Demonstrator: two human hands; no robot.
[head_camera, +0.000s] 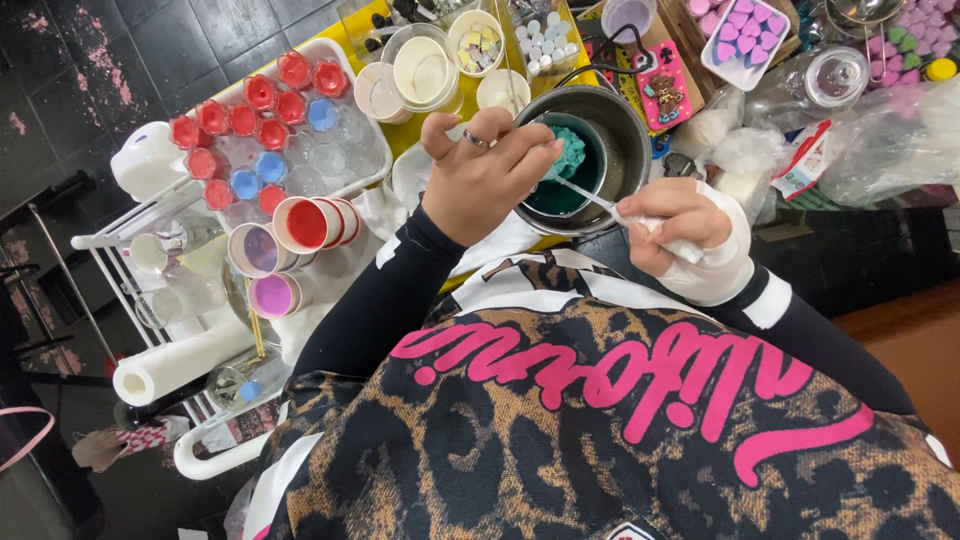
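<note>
The left hand (485, 170) grips the metal pot's (625, 130) rim; the right hand (680, 225) clasps a spoon (590, 195) reaching into it.

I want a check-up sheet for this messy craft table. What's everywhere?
Surface: yellow table top, crowded.
Job's things: round metal pot holding a teal cup with a teal lump; thin stirring tool dips in.
Clutter: red and blue small cups on a white tray, pink heart shapes, paper roll.
Grippers: left hand at the pot rim; right hand, wrapped in white, grips the tool.
Cables: black cable.
Surroundings: dark tiled floor.
</note>
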